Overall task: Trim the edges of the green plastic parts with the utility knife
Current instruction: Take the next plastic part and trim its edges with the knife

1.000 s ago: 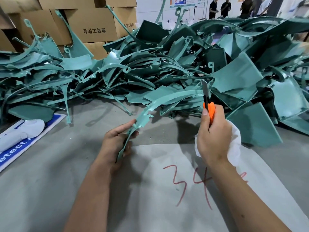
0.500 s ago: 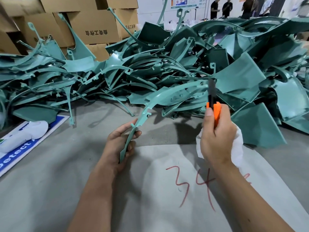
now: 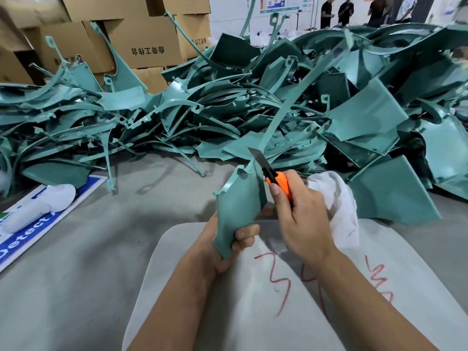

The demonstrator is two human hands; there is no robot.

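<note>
1. A green plastic part (image 3: 239,209) is standing nearly upright just above the near edge of the grey counter (image 3: 88,249), its wide lower end in the left hand (image 3: 228,247) and its long narrow strip rising up and to the right, where its tip is blurring into the pile (image 3: 291,102) behind.
2. The left hand is grasping the part's bottom end, fingers curling round the near edge; the palm and thumb are lying hidden behind the plastic.
3. The right hand (image 3: 301,219) is clenching the orange utility knife (image 3: 272,177), with the forefinger lying along the handle; most of the handle is hidden inside the fist.
4. The blade is pointing up and to the left, its edge lying at the part's right rim; whether it is actually biting in is hard to tell.
5. A white cloth (image 3: 336,206) is bunching out from behind the right hand.
6. Under both forearms a pale sheet (image 3: 253,300) is carrying red scrawled marks, partly covered by the arms.
7. The pile of green parts is sprawling across the counter, cut off at both sides.
8. A blue-and-white sign (image 3: 30,236) with a white object on it is lying at the left, only part of its lettering showing.
9. Cardboard boxes (image 3: 141,36) are standing behind, and people at top right are being cropped at the shoulders.
</note>
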